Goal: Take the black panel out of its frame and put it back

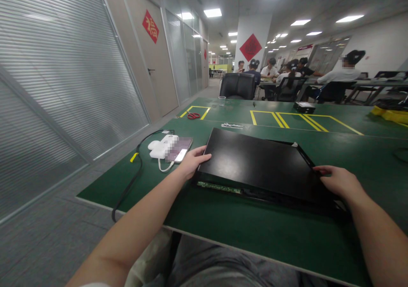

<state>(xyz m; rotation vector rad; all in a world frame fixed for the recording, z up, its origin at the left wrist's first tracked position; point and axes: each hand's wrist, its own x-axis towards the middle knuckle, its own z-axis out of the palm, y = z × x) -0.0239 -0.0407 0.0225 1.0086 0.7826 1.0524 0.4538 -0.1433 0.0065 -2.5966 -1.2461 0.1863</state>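
A flat black panel (255, 159) lies tilted over a black frame (302, 153) on the green table (197, 219). My left hand (194, 161) grips the panel's left edge, thumb on top and the other fingers at the side. My right hand (339, 181) holds the right edge, its fingertips at the rim; its lower fingers are partly hidden. Along the near side, a green circuit strip (219, 187) shows in the gap below the panel. The panel's underside is hidden.
Left of the panel lie a phone (183, 149), white devices (159, 147) and a black cable (140, 164). Farther back are red-handled scissors (193, 116), a clear cup (222, 101), a black box (304, 107) and yellow tape outlines. Several people sit beyond.
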